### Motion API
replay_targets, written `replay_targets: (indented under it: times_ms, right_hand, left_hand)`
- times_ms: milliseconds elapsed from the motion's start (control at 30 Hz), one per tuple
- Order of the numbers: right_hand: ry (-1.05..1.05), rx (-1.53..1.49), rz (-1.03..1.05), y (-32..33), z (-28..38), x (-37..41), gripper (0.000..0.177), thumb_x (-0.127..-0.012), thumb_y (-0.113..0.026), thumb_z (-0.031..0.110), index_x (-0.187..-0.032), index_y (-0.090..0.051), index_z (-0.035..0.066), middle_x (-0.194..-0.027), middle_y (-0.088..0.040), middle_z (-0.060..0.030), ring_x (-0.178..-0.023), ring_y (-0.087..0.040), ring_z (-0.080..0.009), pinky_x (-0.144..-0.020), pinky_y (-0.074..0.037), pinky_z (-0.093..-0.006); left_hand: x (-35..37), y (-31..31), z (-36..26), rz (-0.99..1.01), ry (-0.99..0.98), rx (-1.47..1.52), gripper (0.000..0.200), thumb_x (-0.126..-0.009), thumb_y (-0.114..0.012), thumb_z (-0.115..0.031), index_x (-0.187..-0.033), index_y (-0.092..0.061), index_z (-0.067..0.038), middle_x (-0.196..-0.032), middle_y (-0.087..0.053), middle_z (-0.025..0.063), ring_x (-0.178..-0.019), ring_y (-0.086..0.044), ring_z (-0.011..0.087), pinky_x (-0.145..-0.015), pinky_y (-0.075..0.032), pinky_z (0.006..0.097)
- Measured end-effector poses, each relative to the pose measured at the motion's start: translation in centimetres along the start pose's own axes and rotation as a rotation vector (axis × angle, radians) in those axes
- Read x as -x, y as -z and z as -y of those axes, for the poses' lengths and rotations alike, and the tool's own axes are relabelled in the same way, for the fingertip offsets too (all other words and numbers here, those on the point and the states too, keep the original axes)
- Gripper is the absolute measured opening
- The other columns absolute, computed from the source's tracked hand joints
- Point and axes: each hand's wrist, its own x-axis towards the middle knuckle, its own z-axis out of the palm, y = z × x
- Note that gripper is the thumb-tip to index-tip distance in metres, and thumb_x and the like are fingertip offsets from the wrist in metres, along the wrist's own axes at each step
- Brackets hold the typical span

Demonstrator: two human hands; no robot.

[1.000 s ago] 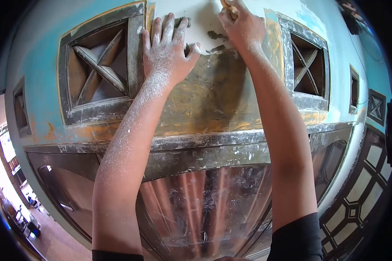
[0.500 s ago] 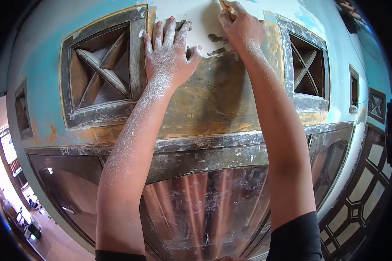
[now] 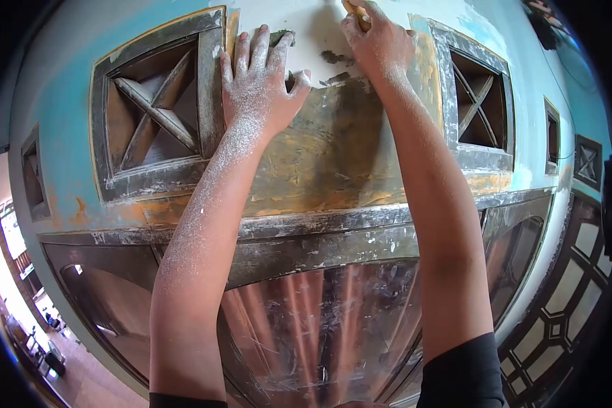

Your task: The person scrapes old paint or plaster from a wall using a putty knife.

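Observation:
My left hand (image 3: 260, 95), dusted with white powder up the forearm, lies flat on the wall with its fingers spread. It rests beside the left vent frame, over the edge of a white coated area (image 3: 316, 34). Higher up and to the right, my right hand (image 3: 385, 47) is closed around a tan wooden-looking handle (image 3: 355, 13). The far end of that tool is out of view at the top. Below both hands is a rough brown and ochre patch (image 3: 319, 146), with a ragged edge where it meets the white.
Dark wooden vent frames with crossed slats stand left (image 3: 158, 102) and right (image 3: 479, 102). A worn, paint-spattered wooden beam (image 3: 326, 228) runs below, above glass (image 3: 319, 326) with pinkish curtains behind it. A paneled door (image 3: 557, 306) is at far right.
My left hand has shifted slightly left along the wall. My right hand keeps its grip on the handle in nearly the same place.

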Motion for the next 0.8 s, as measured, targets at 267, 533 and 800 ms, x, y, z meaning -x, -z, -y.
replay_targets:
  times_ms: [267, 533, 800]
  right_hand:
    - [0.084, 0.056, -0.046, -1.6, -0.9, -0.6, 0.040, -0.096, -0.058, 0.031, -0.135, -0.063, 0.023, -0.102, -0.074, -0.0190, -0.095, -0.071, -0.0393, -0.085, -0.054, -0.0525]
    - [0.106, 0.003, -0.044, -1.5, -1.2, -0.6, 0.040, -0.096, -0.060, 0.034, -0.134, -0.063, 0.023, -0.101, -0.074, -0.0180, -0.094, -0.071, -0.0390, -0.084, -0.054, -0.0515]
    - [0.122, 0.042, -0.047, -1.7, -1.0, -1.0, 0.043, -0.095, -0.063, 0.033, -0.138, -0.062, 0.026, -0.101, -0.075, -0.0167, -0.096, -0.071, -0.0384, -0.086, -0.053, -0.0507]
  left_hand:
    - [-0.1, 0.1, 0.0, 0.024, 0.008, -0.005, 0.068, -0.097, -0.052, -0.052, -0.158, -0.036, -0.025, -0.168, -0.025, 0.0095, -0.156, -0.018, 0.0312, -0.126, -0.009, 0.0571]
    - [0.0, 0.2, -0.1, 0.024, 0.009, 0.008, 0.067, -0.098, -0.052, -0.051, -0.158, -0.036, -0.025, -0.168, -0.024, 0.0088, -0.156, -0.017, 0.0309, -0.126, -0.009, 0.0566]
    - [0.1, 0.3, -0.2, 0.032, 0.010, -0.001, 0.067, -0.098, -0.051, -0.051, -0.158, -0.035, -0.026, -0.168, -0.024, 0.0088, -0.156, -0.018, 0.0308, -0.126, -0.009, 0.0564]
